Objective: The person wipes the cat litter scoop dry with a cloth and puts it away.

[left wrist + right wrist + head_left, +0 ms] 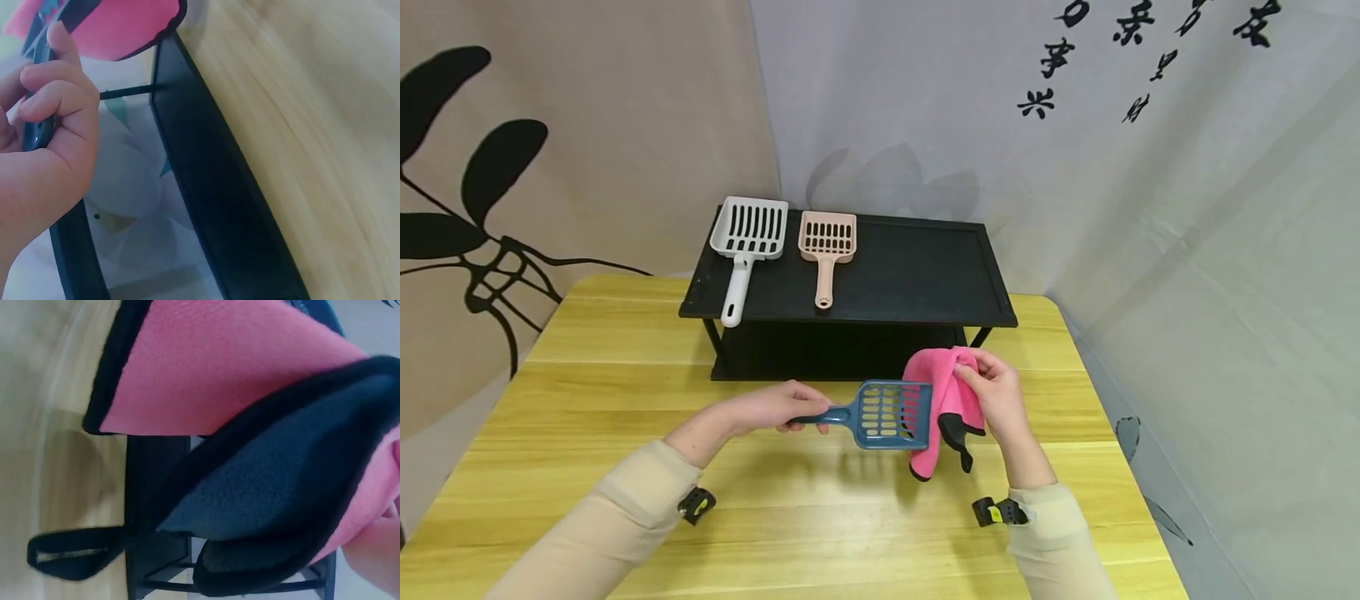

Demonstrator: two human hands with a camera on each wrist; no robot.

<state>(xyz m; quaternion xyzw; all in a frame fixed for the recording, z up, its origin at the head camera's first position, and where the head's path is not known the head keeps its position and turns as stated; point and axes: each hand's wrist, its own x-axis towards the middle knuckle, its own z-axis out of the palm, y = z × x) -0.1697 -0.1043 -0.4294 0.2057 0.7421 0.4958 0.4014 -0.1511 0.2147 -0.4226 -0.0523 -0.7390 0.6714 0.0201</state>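
Note:
A blue slotted litter scoop (891, 444) is held level over the table, its handle gripped by my left hand (778, 408). In the left wrist view the fingers (59, 103) curl round the scoop's handle (39, 132). My right hand (996, 392) pinches a pink cloth (936, 375) with a dark grey underside and black edging. The cloth hangs at the scoop's front end, and pink shows through the slots. Up close in the right wrist view, the cloth (219, 362) droops in folds with a black hanging loop (78, 550); most of the right hand is hidden.
Behind the hands stands a black two-level rack (917, 271) on the wooden table (820, 533). On its top lie a white litter scoop (740, 279) and a beige litter scoop (825, 271), side by side at the left. A printed curtain (895, 100) hangs behind.

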